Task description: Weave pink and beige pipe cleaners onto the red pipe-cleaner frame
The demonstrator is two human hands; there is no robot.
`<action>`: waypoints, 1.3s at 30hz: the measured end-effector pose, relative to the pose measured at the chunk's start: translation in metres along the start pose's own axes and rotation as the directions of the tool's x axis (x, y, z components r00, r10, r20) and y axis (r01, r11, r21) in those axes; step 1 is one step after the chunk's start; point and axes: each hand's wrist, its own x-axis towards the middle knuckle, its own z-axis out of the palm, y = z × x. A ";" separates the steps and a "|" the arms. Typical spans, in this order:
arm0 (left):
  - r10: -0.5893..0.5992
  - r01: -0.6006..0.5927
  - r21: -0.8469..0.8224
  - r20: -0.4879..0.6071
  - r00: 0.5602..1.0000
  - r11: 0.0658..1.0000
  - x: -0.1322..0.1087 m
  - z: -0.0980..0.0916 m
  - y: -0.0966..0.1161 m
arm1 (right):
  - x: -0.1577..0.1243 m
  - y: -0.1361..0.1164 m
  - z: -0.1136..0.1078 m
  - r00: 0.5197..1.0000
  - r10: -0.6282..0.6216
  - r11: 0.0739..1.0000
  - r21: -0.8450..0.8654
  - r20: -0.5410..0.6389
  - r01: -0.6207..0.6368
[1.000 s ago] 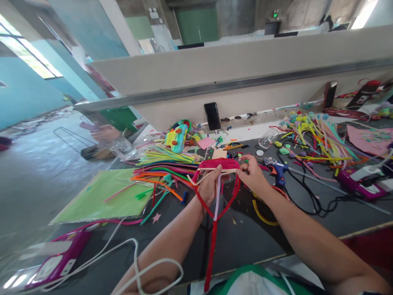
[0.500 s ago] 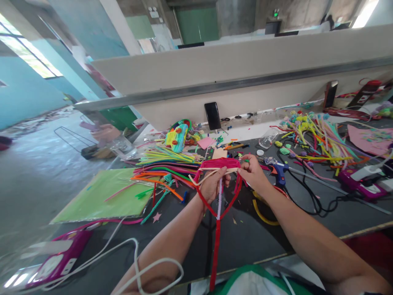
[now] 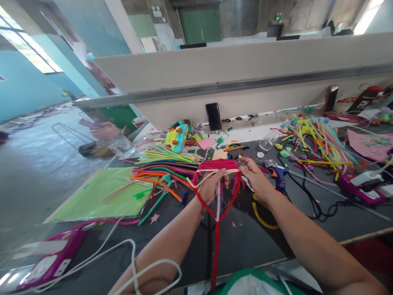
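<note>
My left hand (image 3: 211,186) is closed round a craft piece (image 3: 218,164) made of red and pink pipe cleaners, with a pink woven top band and a red stem (image 3: 215,250) hanging down towards me. A cream strip (image 3: 201,179) runs across it. My right hand (image 3: 255,176) pinches the right end of the pink band. Both hands hold it just above the dark table (image 3: 245,237).
A heap of coloured pipe cleaners (image 3: 166,164) lies left of the hands beside a green sheet (image 3: 101,196). A blue glue gun (image 3: 278,172) with black cord lies to the right, more pipe cleaners (image 3: 319,143) beyond. A phone (image 3: 213,116) leans on the partition. White cable (image 3: 135,262) and a pink device (image 3: 52,262) lie near left.
The hands and the craft piece have hardly moved. My right hand has shifted slightly along the pink band; the hanging red stem swung a little to the right.
</note>
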 end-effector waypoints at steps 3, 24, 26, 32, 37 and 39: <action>-0.010 0.010 -0.001 -0.020 1.000 1.000 0.001 -0.002 0.000 | 0.001 0.002 0.000 0.998 0.017 1.000 0.001 -0.067 -0.017; -0.031 0.032 -0.046 0.018 0.999 0.998 0.001 -0.005 0.001 | -0.001 0.000 -0.003 0.933 0.308 0.865 0.353 0.185 -0.356; -0.044 0.060 -0.129 0.121 0.992 0.990 0.002 -0.009 0.002 | -0.002 -0.001 -0.002 0.930 0.300 0.831 0.420 0.212 -0.364; -0.073 0.135 -0.211 0.278 0.958 0.968 0.005 -0.018 0.002 | -0.001 -0.002 0.000 0.931 0.285 0.784 0.503 0.227 -0.363; -0.082 0.142 -0.224 0.260 0.962 0.964 0.005 -0.017 0.000 | -0.001 -0.002 0.000 0.945 0.257 0.813 0.483 0.203 -0.325; -0.090 0.138 -0.209 0.224 0.970 0.968 0.006 -0.017 0.000 | -0.001 0.000 0.000 0.955 0.247 0.839 0.456 0.165 -0.295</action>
